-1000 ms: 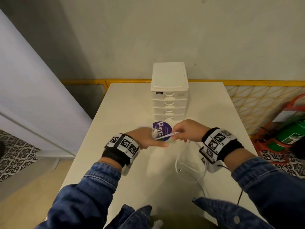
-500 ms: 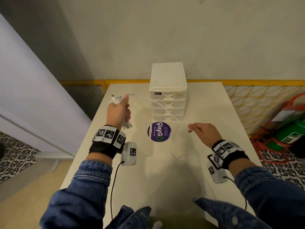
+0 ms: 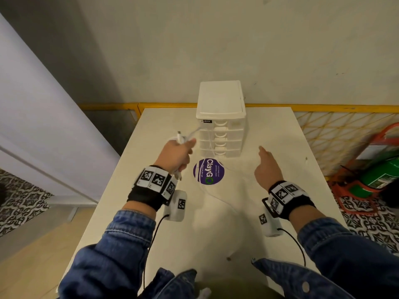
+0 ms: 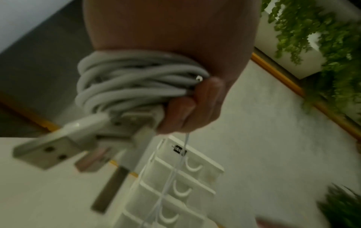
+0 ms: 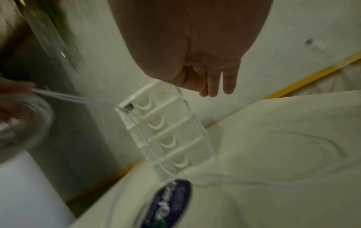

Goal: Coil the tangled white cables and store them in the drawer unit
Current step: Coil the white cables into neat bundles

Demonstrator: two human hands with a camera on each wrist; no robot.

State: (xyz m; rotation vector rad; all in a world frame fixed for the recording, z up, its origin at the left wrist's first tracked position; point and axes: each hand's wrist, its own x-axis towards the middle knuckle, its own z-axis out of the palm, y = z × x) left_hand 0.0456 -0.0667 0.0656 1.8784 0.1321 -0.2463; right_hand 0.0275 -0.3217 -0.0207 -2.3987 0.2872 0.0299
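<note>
Cables (image 4: 136, 80), wound in a white bundle with USB plugs sticking out, gripped in the curled left hand (image 3: 176, 156) above the table (image 3: 280, 134), just left of the drawer unit (image 3: 221, 119). One loose strand hanging past the closed drawers to the table near a purple sticker (image 3: 208, 171). Right hand (image 3: 266, 169) empty, fingers relaxed and straight, to the right of the unit.

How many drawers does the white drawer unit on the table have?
4, stacked one above another in the drawer unit at the table's far edge: top drawer, second, third, bottom. All appear closed.
</note>
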